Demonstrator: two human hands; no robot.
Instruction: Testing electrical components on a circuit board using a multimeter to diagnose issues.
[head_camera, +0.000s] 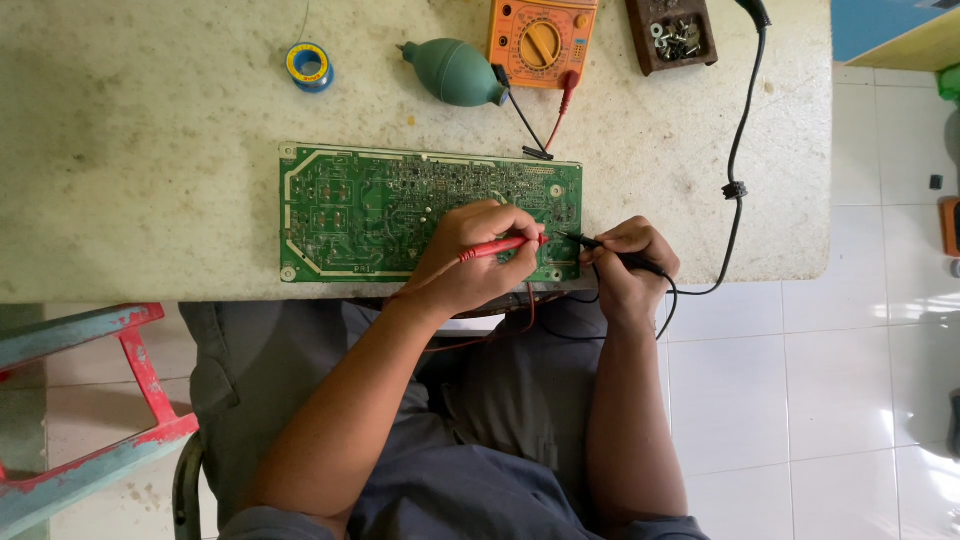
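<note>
while the person sits at a pale, speckled surface (150, 200), both hands work over a green circuit board (360, 215) that lies flat near the front edge, its long axis running left to right. the left hand (470, 260) rests on the right part of the board, and its grip is closed around a red probe (500, 246), fingers curled over the shaft. the red probe lies nearly level, long axis left to right, its tip pointing right and touching down near the board's lower right corner. the right hand (630, 262) sits just off the board's right edge, over the front of the surface, with its grip pinched shut on a black probe (612, 251). the black probe slants, its tip pointing left and slightly up toward the board's right edge, so the two tips face each other and stand near each other, not touching as far as can be seen. red and black leads trail from the hands down past the surface edge to the lap.

at the back of the surface stands an orange multimeter (542, 40) with a round dial, leads plugged into its lower edge. just left of it lies a green rubber blower bulb (455, 72), nozzle pointing left. farther left is a small spool of solder (309, 66). right of the meter sits a brown tray of screws (672, 32), and a black cable (738, 160) runs down the right side.
</note>
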